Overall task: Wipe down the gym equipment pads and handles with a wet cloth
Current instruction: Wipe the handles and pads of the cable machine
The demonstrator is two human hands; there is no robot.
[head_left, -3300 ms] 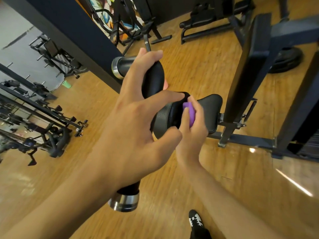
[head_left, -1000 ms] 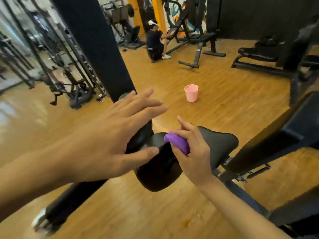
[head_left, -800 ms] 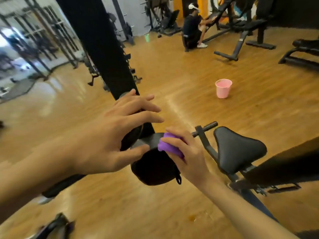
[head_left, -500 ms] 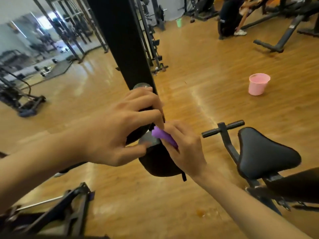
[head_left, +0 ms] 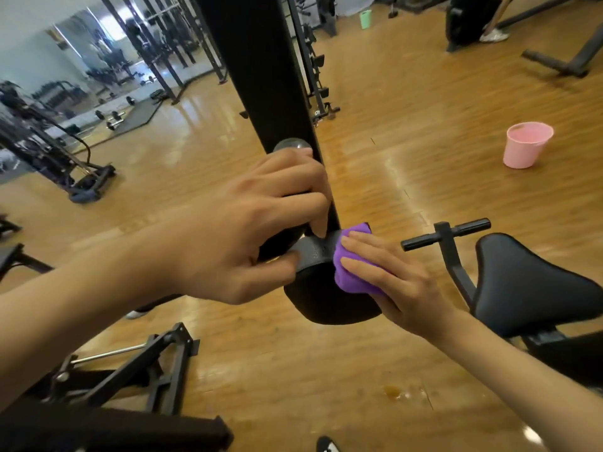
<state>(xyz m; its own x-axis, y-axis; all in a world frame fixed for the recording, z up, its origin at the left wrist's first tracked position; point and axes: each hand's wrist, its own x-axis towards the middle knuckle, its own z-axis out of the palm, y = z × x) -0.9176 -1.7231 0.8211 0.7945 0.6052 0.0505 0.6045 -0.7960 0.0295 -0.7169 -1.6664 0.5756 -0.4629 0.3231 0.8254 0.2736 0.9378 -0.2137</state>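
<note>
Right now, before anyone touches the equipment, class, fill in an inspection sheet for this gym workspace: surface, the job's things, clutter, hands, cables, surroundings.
Surface: wooden floor, glossy, with a small brownish spot near the bottom.
Job's things: purple cloth bunched against the round black pad; black handle with a chrome end cap; black seat at right, untouched.
Clutter: pink bucket standing on the floor at right; green bucket far back.
Hands: left hand grips the handle; right hand holds the cloth, pressing it on the pad.
Cables: nothing seen.
Surroundings: black upright post behind the handle; wall mirror and dumbbells at left; another person far back.
</note>
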